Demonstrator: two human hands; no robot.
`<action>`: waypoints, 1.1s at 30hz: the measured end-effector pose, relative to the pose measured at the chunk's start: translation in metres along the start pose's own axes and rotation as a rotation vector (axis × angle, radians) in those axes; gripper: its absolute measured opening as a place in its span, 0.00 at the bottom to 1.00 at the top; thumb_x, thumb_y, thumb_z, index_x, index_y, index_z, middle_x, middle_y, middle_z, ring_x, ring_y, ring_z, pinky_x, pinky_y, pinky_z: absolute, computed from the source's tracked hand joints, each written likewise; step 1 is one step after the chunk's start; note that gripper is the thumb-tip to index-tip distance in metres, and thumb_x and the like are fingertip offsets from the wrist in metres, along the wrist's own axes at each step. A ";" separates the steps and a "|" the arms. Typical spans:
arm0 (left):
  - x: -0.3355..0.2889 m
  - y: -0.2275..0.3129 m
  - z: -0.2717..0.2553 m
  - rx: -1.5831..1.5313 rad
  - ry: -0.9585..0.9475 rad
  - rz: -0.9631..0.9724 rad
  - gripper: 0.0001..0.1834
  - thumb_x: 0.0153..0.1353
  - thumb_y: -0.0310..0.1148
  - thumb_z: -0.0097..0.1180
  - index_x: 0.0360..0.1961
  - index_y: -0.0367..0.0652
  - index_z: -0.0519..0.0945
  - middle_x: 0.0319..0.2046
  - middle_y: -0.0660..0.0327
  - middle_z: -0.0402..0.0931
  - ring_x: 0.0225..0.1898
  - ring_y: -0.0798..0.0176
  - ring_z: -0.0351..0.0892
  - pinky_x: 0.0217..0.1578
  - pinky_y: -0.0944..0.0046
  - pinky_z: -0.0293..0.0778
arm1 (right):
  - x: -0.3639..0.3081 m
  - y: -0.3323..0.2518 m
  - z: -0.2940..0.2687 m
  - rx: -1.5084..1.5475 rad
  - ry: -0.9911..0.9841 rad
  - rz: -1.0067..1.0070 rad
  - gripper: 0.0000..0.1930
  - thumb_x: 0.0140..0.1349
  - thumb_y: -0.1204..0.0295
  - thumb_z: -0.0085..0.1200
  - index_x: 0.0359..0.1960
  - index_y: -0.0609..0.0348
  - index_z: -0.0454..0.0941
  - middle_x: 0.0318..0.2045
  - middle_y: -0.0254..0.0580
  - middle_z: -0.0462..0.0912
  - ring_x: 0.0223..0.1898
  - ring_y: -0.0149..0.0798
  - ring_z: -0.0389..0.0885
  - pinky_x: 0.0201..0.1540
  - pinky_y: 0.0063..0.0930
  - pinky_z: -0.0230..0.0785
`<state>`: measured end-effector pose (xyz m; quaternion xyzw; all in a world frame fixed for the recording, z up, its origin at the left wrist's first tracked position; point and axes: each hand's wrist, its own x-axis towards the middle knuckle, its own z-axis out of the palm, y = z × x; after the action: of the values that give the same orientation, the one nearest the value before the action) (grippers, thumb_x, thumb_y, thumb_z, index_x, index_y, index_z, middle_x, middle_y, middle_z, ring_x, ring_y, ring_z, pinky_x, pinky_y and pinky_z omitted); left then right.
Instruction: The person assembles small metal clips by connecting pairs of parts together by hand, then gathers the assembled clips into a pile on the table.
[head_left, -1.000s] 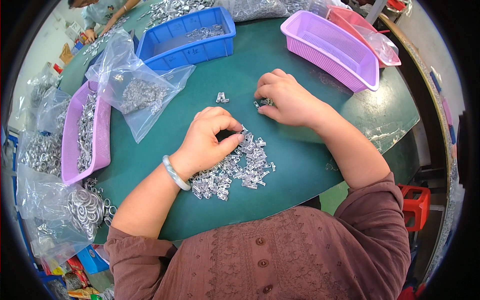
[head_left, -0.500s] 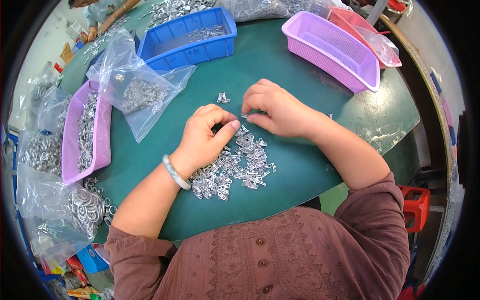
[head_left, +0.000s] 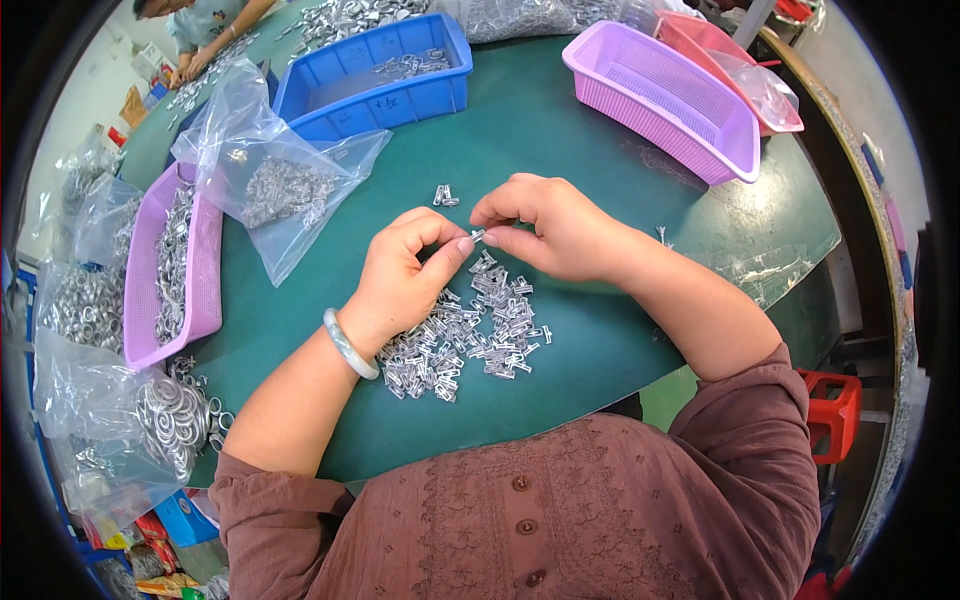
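Bare green tabletop (head_left: 600,335) right of the metal-clip heap (head_left: 512,318) leaves a way in, as far as the right forearm (head_left: 700,290); the left forearm (head_left: 285,395) bars the heap's left, the left hand (head_left: 405,270) and right hand (head_left: 560,228) its far side.

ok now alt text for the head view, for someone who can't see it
A left hand and right hand meet at a small metal part, beside a pile of similar parts on a green table. Around them are a blue bin, two purple baskets and clear bags of metal pieces.
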<state>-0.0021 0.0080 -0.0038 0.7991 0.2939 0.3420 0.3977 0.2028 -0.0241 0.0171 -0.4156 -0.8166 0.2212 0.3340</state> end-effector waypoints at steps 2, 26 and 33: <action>0.000 0.001 0.000 0.002 0.002 0.000 0.04 0.57 0.26 0.58 0.28 0.36 0.77 0.26 0.64 0.73 0.29 0.72 0.69 0.30 0.72 0.65 | 0.000 0.000 -0.001 -0.006 0.000 -0.002 0.06 0.54 0.74 0.55 0.33 0.61 0.78 0.30 0.47 0.80 0.35 0.49 0.77 0.38 0.38 0.69; 0.000 0.005 -0.001 -0.089 0.023 -0.022 0.05 0.51 0.24 0.62 0.27 0.38 0.77 0.29 0.65 0.73 0.31 0.72 0.70 0.33 0.72 0.66 | 0.000 0.000 -0.002 0.033 -0.001 -0.019 0.07 0.50 0.76 0.57 0.33 0.59 0.77 0.29 0.42 0.79 0.33 0.44 0.77 0.36 0.35 0.70; 0.000 0.005 0.000 -0.036 0.033 0.015 0.06 0.50 0.24 0.62 0.27 0.38 0.76 0.29 0.65 0.74 0.31 0.71 0.71 0.33 0.71 0.67 | 0.000 0.001 -0.002 0.026 -0.006 -0.022 0.08 0.50 0.76 0.58 0.33 0.59 0.77 0.29 0.43 0.79 0.33 0.45 0.77 0.36 0.35 0.70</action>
<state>-0.0014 0.0057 0.0004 0.7882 0.2882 0.3632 0.4046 0.2047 -0.0230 0.0176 -0.4014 -0.8192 0.2295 0.3393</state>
